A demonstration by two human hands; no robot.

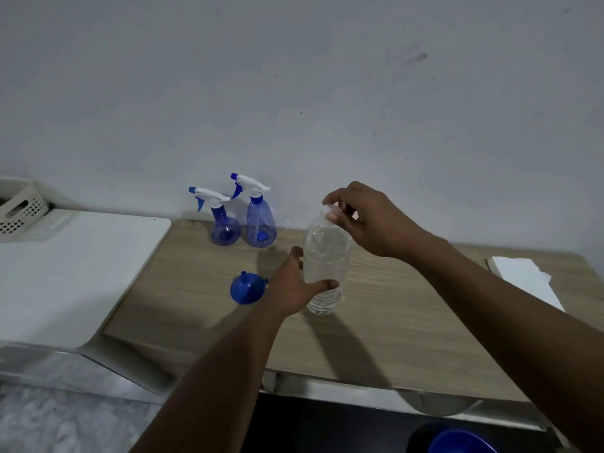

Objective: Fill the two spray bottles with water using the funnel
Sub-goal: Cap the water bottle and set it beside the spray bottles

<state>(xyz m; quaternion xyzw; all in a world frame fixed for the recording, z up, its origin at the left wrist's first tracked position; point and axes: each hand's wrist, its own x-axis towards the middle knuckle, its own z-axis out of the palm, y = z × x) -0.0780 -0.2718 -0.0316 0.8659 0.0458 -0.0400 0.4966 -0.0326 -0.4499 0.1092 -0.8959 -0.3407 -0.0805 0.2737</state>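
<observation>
At frame centre my left hand [292, 287] has its grip round the water bottle [326, 256]; my right hand [366, 219] pinches the cap [327, 211].

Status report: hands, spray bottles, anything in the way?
Left hand grips water bottle, right hand pinches its cap. Round spray bottle and tall spray bottle at the wall, heads on. Funnel beside left hand, nothing blocking.

Single view. The wide-angle camera is worn on the head and faces forward and down. It looks across the tabletop [408, 322] toward the wall [294, 76] behind it, at close range. Both forearms enter from the lower edge. The left hand [294, 286] and right hand [366, 217] grip the water bottle [323, 266] near frame centre.
</observation>
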